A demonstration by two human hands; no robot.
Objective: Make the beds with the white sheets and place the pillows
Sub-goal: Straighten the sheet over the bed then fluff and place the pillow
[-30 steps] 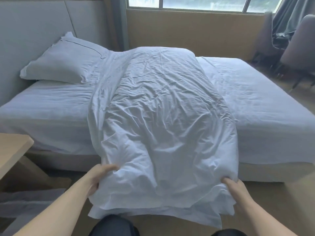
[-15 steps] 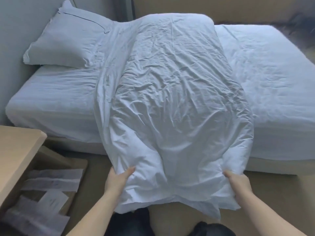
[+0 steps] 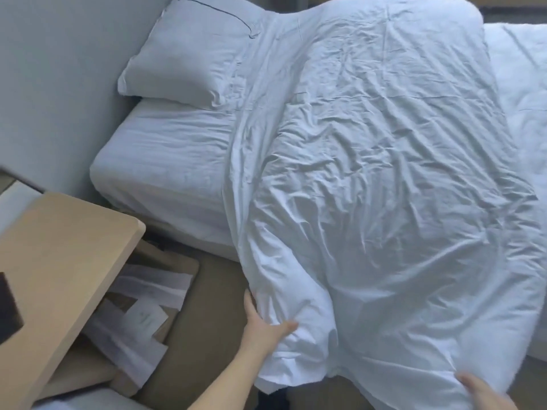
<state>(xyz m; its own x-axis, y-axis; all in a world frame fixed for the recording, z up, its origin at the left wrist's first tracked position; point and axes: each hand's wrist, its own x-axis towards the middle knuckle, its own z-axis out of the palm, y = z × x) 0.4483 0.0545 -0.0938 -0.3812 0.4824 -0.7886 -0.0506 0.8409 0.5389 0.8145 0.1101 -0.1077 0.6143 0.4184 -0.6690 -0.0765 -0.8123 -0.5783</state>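
Where duvet (image 3: 370, 202) overhangs bed's (image 3: 165, 170) near edge: left hand (image 3: 262, 324) clenched on its bunched left corner, right hand (image 3: 485, 393) gripping its right corner. Beyond, spread wrinkled across mattress. Farthest, pillow (image 3: 189, 57) at head-end corner.

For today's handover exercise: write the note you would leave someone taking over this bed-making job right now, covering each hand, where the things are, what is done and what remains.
Left hand: gripping the near left corner of the white duvet.
Right hand: on the near right corner; its grip is partly out of view.
The duvet lies as a narrow strip across the bed, near end hanging over the edge.
One pillow sits at the head, against the headboard.
Done: fitted sheet on, one pillow placed.
Left: spread the duvet over the full bed and smooth it.
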